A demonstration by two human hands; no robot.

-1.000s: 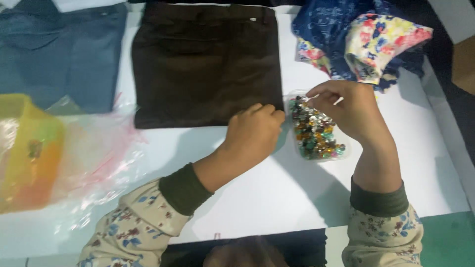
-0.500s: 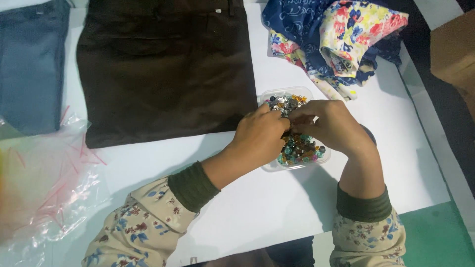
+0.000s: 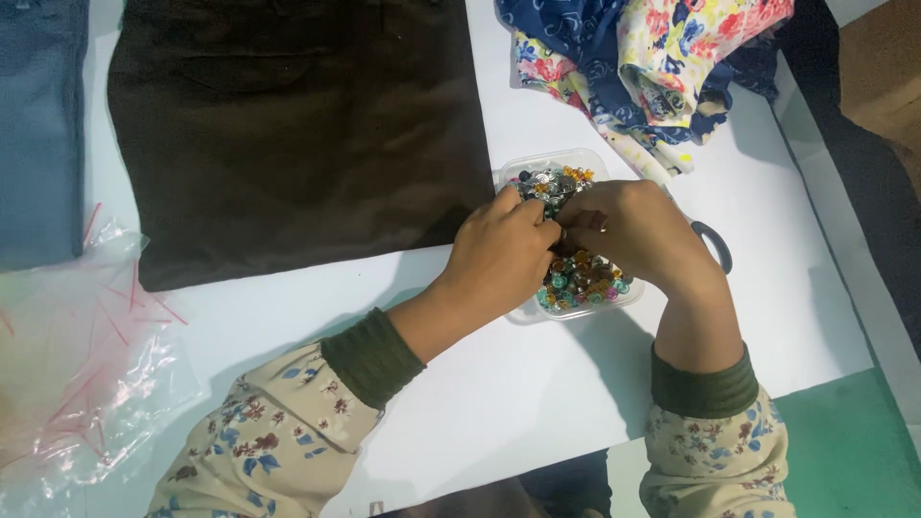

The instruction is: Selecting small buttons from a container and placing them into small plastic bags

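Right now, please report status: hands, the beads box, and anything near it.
Left hand and right hand both over clear bead box, fingers meeting in the beads. Dark brown cloth beside box on the left. Scissors handle behind right hand.

White table top (image 3: 288,326), evenly lit, soft shadows. Green surface (image 3: 844,441) beyond the near right corner, perhaps floor. Dark strip (image 3: 863,163) along the right edge.

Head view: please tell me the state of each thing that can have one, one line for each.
Clear container: open, full of coloured beads.
Dark brown cloth: spread flat on the table.
Floral fabric: crumpled in a heap.
Plastic bag: crinkled, lying flat.
Left hand: over the beads, fingers curled.
Right hand: over the beads, fingertips meeting the left.
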